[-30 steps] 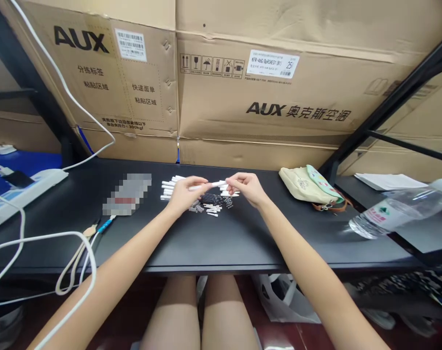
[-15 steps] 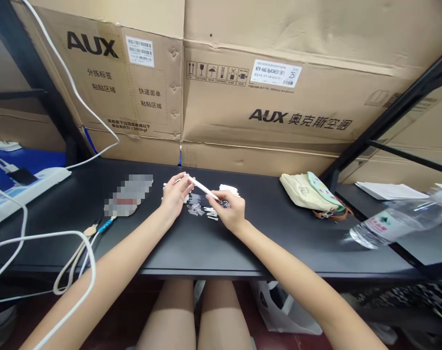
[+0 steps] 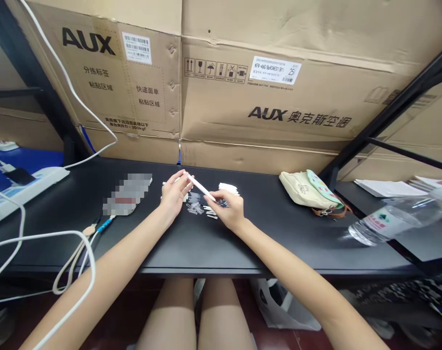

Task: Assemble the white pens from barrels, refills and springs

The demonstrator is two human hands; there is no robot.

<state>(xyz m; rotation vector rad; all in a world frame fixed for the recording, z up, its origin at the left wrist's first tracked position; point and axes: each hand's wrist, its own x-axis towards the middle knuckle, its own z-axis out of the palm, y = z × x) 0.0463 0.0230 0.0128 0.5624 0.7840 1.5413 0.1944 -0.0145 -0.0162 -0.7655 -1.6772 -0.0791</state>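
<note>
While the left hand pinches the upper end of a slim white plastic tube, the right hand closes thumb and forefinger narrowly on its lower end, so the tube slants between them over the middle of the counter. A light fingertip pinch at each end looks right for a part this thin, as it seems to keep the tube steady and clear of the loose pieces below. Both forearms angle inward from the near edge, with the wrists slightly bent and the hands close together.

Just beneath the hands lie short clear tubes, with a cluster of white pieces at about 1 o'clock from the right hand. A blurred flat item lies at 9 o'clock from the left hand, and a white power strip sits farther out. A cream fabric bag rests at 2 o'clock, a tilted plastic water bottle lies at 3 o'clock, and an AUX cardboard carton stands at 12 o'clock.
</note>
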